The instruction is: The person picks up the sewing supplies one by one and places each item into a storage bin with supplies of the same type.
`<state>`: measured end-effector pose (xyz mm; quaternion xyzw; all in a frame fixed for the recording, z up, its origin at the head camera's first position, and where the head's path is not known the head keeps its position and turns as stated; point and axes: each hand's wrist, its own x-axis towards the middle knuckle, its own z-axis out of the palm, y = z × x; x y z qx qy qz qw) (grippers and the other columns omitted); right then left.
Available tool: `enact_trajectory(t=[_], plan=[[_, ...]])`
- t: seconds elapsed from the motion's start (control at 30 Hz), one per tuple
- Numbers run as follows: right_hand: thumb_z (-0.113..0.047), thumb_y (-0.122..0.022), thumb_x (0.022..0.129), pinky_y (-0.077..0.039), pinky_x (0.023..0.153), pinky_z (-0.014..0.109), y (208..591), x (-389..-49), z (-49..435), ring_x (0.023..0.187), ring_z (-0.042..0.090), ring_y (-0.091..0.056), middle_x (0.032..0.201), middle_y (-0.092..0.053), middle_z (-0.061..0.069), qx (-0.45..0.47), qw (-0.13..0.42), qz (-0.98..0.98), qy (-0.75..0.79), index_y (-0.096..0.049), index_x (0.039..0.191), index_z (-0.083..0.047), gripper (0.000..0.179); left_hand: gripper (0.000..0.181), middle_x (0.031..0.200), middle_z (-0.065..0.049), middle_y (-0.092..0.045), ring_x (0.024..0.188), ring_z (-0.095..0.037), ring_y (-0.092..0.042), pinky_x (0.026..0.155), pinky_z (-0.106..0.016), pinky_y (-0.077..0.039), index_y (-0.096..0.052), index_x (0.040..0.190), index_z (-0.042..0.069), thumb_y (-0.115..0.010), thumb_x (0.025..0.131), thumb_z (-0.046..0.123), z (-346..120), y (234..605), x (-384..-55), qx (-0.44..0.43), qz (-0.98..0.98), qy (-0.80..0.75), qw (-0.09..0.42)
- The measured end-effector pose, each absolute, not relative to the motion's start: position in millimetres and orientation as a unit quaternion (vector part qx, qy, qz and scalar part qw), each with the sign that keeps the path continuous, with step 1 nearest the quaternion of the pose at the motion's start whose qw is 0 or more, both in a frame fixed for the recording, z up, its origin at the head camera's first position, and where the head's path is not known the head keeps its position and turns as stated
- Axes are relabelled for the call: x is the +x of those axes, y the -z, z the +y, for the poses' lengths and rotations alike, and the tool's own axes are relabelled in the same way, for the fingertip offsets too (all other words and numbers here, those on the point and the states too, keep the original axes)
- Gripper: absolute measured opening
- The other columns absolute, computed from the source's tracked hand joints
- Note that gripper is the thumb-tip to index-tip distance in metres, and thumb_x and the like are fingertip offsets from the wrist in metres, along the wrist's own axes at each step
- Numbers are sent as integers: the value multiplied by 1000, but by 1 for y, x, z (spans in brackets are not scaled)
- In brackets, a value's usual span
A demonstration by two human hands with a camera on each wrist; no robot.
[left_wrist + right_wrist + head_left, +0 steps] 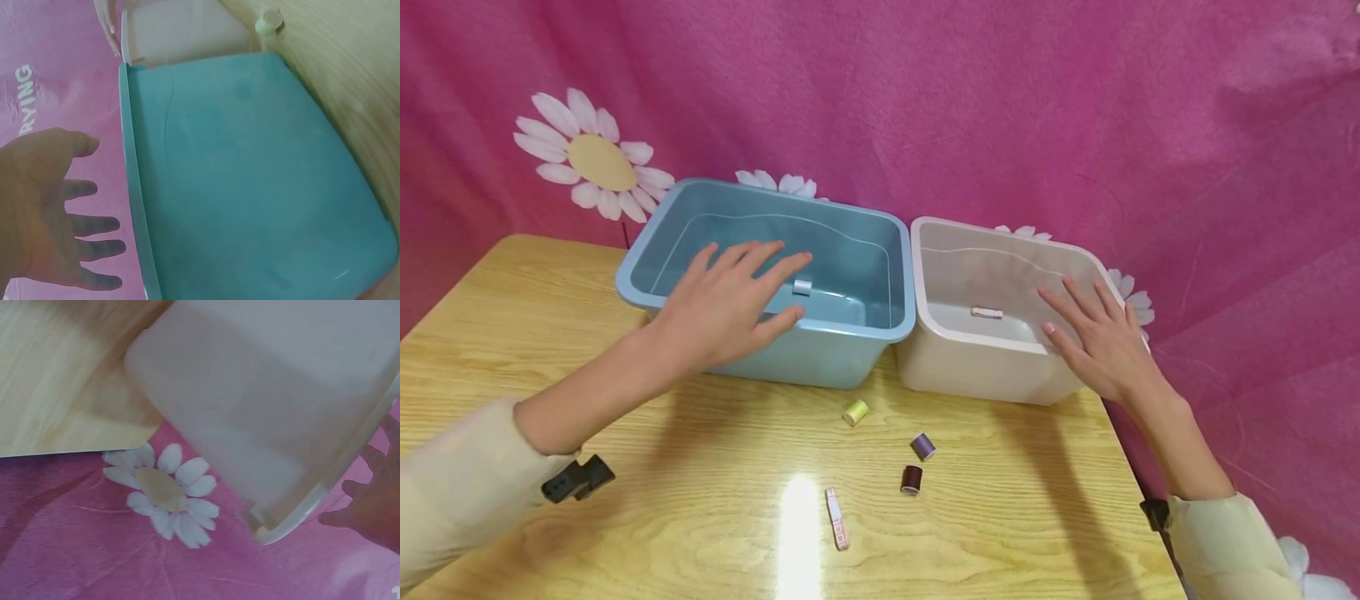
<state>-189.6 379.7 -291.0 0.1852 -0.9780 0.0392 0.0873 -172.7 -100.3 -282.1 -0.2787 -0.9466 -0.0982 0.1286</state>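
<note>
My left hand, fingers spread, hovers over the front rim of a blue bin and holds nothing. A pale blue thread spool lies inside that bin. Over the right side of a white bin, my right hand is spread with nothing in it. Inside the white bin lies a small folded pinkish-white strip. On the table in front are a yellow thread spool, a purple spool, a dark maroon spool and a folded measuring tape.
Both bins stand side by side at the back of the wooden table. Behind them hangs a pink cloth with white daisies. The table's right edge runs close beside the white bin.
</note>
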Motion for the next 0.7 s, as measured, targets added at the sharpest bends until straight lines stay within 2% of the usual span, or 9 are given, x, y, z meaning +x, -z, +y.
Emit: enact_trajectory(t=[0.07,0.23,0.3,0.43,0.7], plan=[[-41,-44,105,-2,105,78,295,-186,384,148,45,-7,163,-23,12,185,90,-978,-41,-42,153,-23,51,61,145,-20,-48,130,-41,-46,104,-65,-34,-46,149,15,-62,97,43,-99,285,-170,-289,-939,108,154],[-39,-41,107,-9,103,78,304,-177,391,145,51,-11,162,-25,14,183,91,-978,-42,-43,153,-24,48,58,135,-21,-56,122,-41,-54,101,-58,-42,-53,143,10,-68,94,37,-96,293,-164,-319,-917,139,197],[-39,-39,107,-11,101,78,306,-174,392,145,52,-11,162,-24,13,175,85,-980,-45,-42,153,-24,48,55,133,-20,-57,118,-40,-57,96,-57,-47,-55,141,9,-69,94,34,-95,295,-162,-327,-909,158,203],[-39,-36,108,-7,101,80,308,-168,393,143,54,-13,163,-22,12,157,70,-984,-50,-40,155,-26,48,50,128,-15,-60,111,-36,-61,85,-54,-53,-58,138,8,-70,93,29,-91,298,-156,-336,-895,198,216],[-37,-32,109,-3,99,82,312,-163,393,141,53,-22,162,-26,13,152,69,-984,-57,-36,156,-29,48,47,120,-11,-65,111,-31,-62,83,-48,-56,-62,130,7,-76,89,22,-81,301,-140,-356,-869,254,229]])
